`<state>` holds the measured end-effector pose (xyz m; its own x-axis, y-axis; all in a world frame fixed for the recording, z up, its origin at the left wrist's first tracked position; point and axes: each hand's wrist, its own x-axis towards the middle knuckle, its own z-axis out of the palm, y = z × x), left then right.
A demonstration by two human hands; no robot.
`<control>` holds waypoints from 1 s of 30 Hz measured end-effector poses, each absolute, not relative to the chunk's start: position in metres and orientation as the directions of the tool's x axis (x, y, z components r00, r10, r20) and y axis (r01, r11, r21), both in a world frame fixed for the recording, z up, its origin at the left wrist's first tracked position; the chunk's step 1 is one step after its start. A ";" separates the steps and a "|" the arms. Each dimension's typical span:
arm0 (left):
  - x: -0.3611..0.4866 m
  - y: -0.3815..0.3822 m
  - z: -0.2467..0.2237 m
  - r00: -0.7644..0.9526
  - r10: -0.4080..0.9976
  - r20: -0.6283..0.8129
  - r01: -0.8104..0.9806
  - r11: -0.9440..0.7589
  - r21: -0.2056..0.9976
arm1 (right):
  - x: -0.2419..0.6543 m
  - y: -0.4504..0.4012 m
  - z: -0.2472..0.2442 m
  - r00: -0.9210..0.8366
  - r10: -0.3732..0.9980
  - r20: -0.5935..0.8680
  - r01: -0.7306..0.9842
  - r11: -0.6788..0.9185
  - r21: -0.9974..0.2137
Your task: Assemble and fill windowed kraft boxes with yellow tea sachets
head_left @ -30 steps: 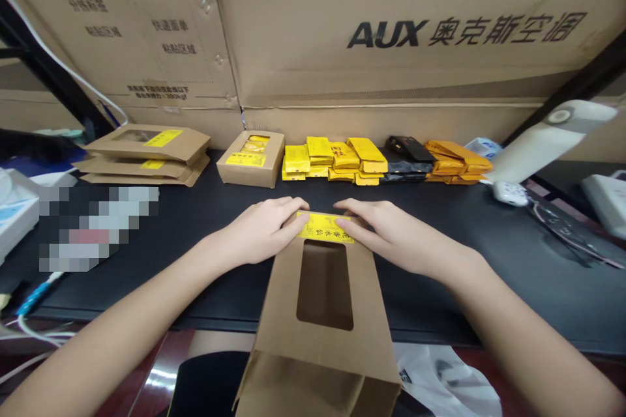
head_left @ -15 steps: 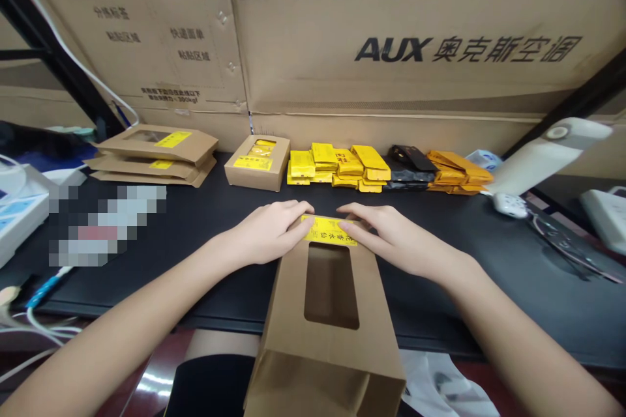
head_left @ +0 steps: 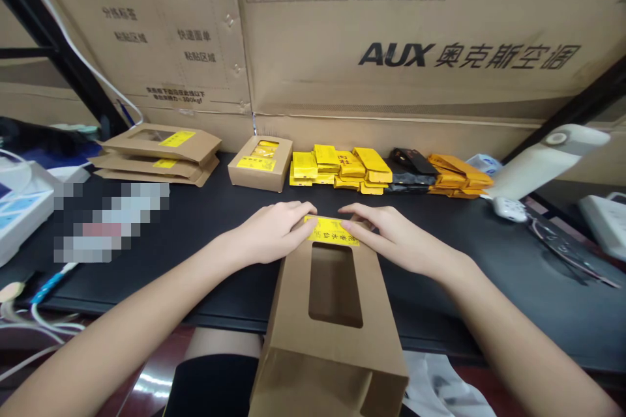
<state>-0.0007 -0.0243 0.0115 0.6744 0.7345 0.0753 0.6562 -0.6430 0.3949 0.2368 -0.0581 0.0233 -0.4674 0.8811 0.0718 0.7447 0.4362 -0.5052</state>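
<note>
A brown cardboard box (head_left: 293, 313) with a cut-out window and a yellow label (head_left: 330, 230) lies in front of me, its near end open and reaching past the table edge. Through the window its inside looks dark, with no contents showing. My left hand (head_left: 278, 231) grips the far left corner, thumb on top near the label. At the far right corner, my right hand (head_left: 384, 231) holds on the same way, thumb on the label. The fingertips of both hands curl out of sight behind the far end.
Along the back stand flattened window boxes (head_left: 156, 153), a filled box (head_left: 259, 166), yellow packets (head_left: 342, 169), black packets (head_left: 413, 169) and orange packets (head_left: 460, 172). A white bottle (head_left: 548, 159) and glasses (head_left: 567, 251) are at right. Cables (head_left: 44, 322) lie at left.
The whole view has shifted slightly, with the scene a little further right and down. Both hands keep their hold on the box's far corners.
</note>
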 end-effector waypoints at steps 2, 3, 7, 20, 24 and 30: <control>-0.001 -0.024 0.012 0.675 0.734 0.075 0.655 -0.644 0.395 | 0.237 -0.058 0.024 -0.465 0.882 0.075 0.742 0.435 -0.511; -0.001 -0.025 0.012 0.675 0.734 0.075 0.656 -0.643 0.395 | 0.237 -0.058 0.024 -0.464 0.883 0.079 0.741 0.435 -0.512; 0.000 -0.025 0.012 0.674 0.736 0.073 0.657 -0.641 0.398 | 0.237 -0.058 0.024 -0.462 0.883 0.079 0.740 0.433 -0.516; -0.001 -0.025 0.011 0.671 0.737 0.079 0.654 -0.639 0.406 | 0.236 -0.058 0.025 -0.470 0.879 0.082 0.730 0.439 -0.524; 0.001 -0.028 0.014 0.662 0.746 0.073 0.661 -0.627 0.412 | 0.249 -0.046 0.020 -0.450 0.888 0.097 0.739 0.431 -0.518; 0.004 -0.030 0.011 0.659 0.746 0.096 0.638 -0.622 0.454 | 0.270 -0.027 0.006 -0.311 0.937 0.160 0.736 0.344 -0.583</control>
<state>0.0041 -0.0296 0.0112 0.6591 0.7459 0.0965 0.6379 -0.6223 0.4537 0.2700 -0.0270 0.0057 -0.3115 0.9367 0.1599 0.7361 0.3443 -0.5828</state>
